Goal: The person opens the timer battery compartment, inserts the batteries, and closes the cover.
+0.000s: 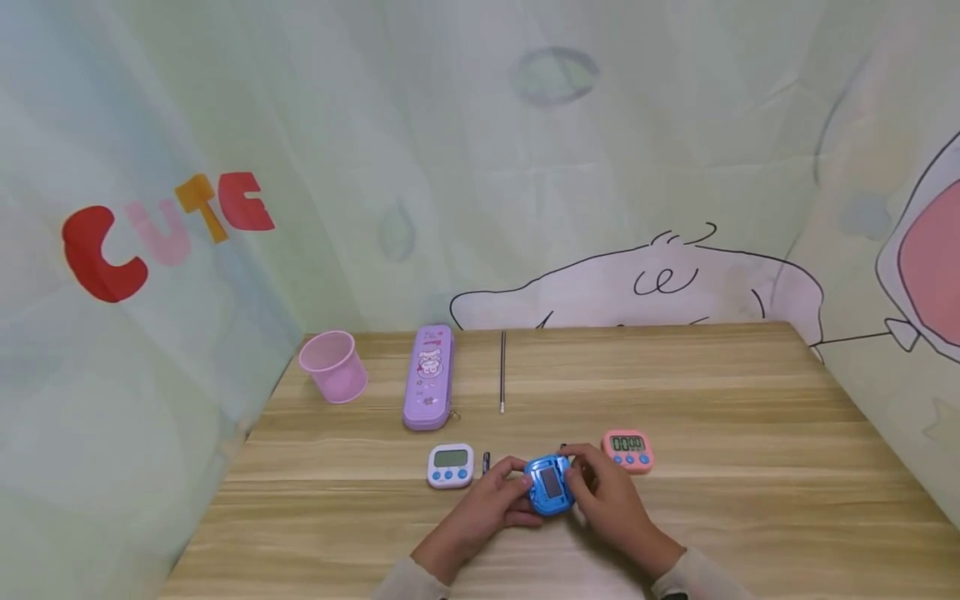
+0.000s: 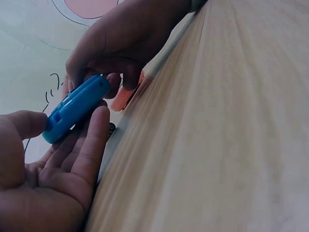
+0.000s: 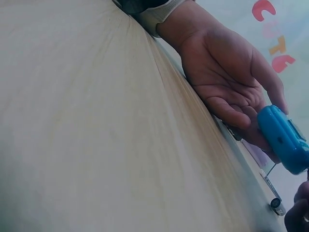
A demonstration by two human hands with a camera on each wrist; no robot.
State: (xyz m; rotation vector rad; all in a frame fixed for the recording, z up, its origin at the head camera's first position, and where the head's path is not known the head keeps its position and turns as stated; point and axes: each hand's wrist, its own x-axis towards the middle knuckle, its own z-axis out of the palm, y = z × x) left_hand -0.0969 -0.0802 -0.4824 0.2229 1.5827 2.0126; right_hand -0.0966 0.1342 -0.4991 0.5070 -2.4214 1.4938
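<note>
A glossy blue plastic device (image 1: pixel 550 487), rounded and compact with a dark rectangle in its face, is held above the wood-grained surface (image 1: pixel 712 392), well in from the far edge. The left hand (image 1: pixel 491 503) pinches its left side, thumb above, fingers beneath; the right hand's (image 1: pixel 609 497) thumb and fingers clamp its right rim. Rounded-square timers flank it, one white (image 1: pixel 451 467), one coral-pink (image 1: pixel 628 452). A small black cylinder (image 1: pixel 486 462) lies beside the white one. Along the far edge lie a slender dark pencil (image 1: pixel 502 372) and a zipped purple case (image 1: pixel 428 379); a tapered pink cup (image 1: pixel 343 381) stands at the far left corner.
</note>
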